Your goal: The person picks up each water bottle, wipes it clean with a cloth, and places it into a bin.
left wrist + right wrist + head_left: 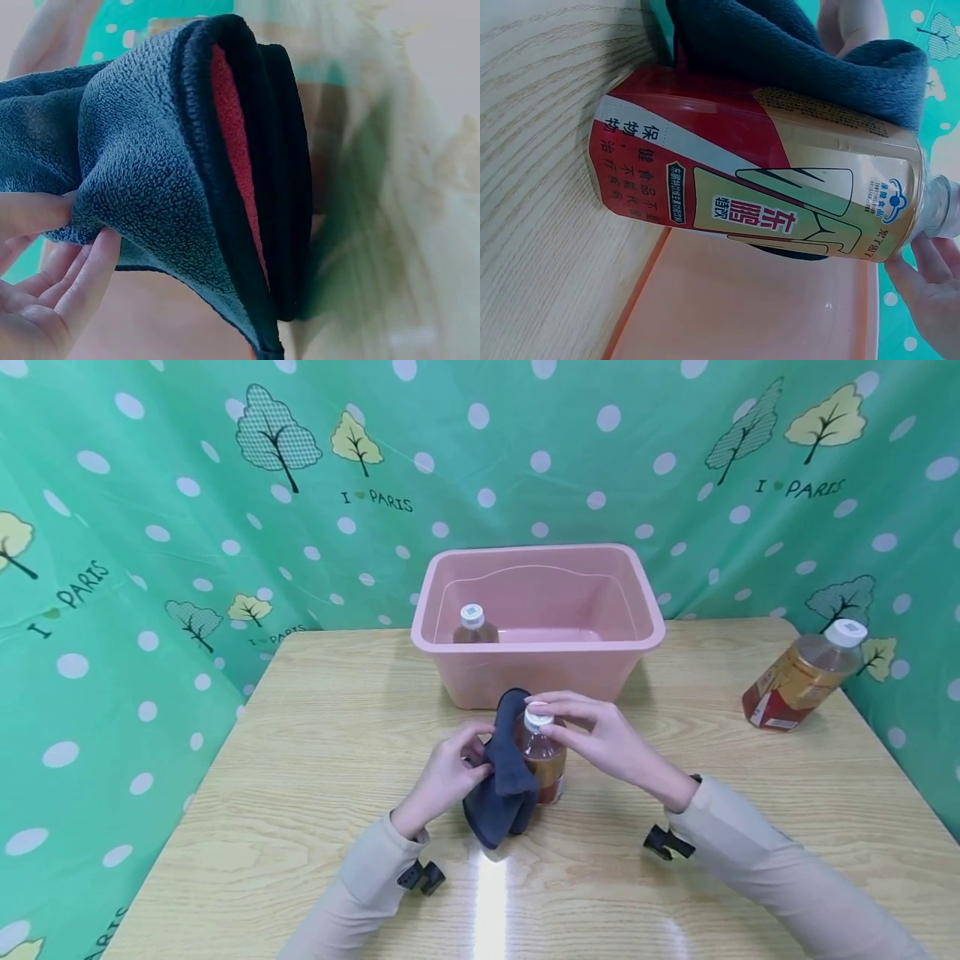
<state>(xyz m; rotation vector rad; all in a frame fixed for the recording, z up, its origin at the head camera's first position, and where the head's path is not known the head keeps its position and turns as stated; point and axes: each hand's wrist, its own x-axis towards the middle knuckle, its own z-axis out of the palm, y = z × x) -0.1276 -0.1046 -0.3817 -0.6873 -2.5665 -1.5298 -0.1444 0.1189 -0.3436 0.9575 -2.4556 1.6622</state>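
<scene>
In the head view a drink bottle (pixel 546 768) with a white cap and a red and gold label stands in front of the pink bin. My right hand (pixel 596 735) pinches its cap and neck between thumb and fingers. A dark blue-grey cloth (pixel 498 793) hangs folded against the bottle's left side. Thumb and fingers of my left hand (pixel 450 772) pinch this cloth. The left wrist view shows the cloth (pixel 150 142) with a black edge and a red inner side. Up close in the right wrist view, the bottle (pixel 765 172) touches the cloth.
Behind the hands stands a pink bin (pixel 525 672) with another white-capped bottle (pixel 474 627) in its left part. A third bottle (pixel 802 681) stands at the right of the wooden table (pixel 300 760). A green dotted curtain (pixel 480 468) hangs behind the table.
</scene>
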